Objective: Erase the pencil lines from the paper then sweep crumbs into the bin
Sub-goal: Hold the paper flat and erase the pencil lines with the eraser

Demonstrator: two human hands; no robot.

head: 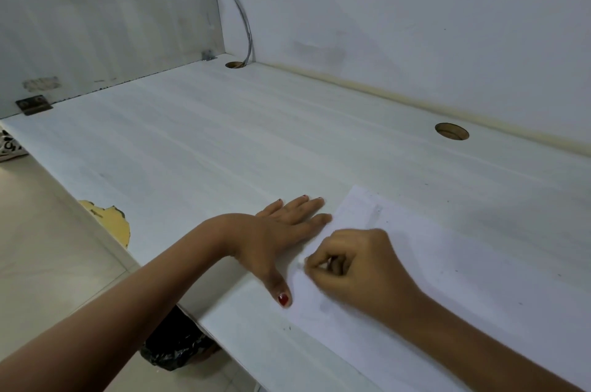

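a white paper (463, 270) lies flat on the white desk (198, 148), near the front edge and on the right side. there is a faint grey pencil mark (378, 209) near the far left corner of the paper.

the left hand (281, 235) lies flat on the desk just beside the left edge of the paper. its fingers are straight and spread and hold nothing. one fingertip touches the edge of the paper. the thumb points back to the front of the desk, close to the paper, and has a red nail.

the right hand (358, 267) rests on top of the paper, near its left edge. its fingers are curled in tight and pinch a small white eraser (300, 264). the fingers hide most of it. the eraser touches the paper.

a few tiny dark crumbs (288, 327) lie on the desk in front of the left thumb. more specks lie on the paper and past it.

a bin with a black bag (176, 351) sits on the floor under the front edge of the desk, below the left arm.

the desk has two round holes, one far back (235, 65) and one on the right (452, 131). a grey wire (243, 24) goes down into the far hole. the front edge of the desk has a chipped yellow spot (112, 222).
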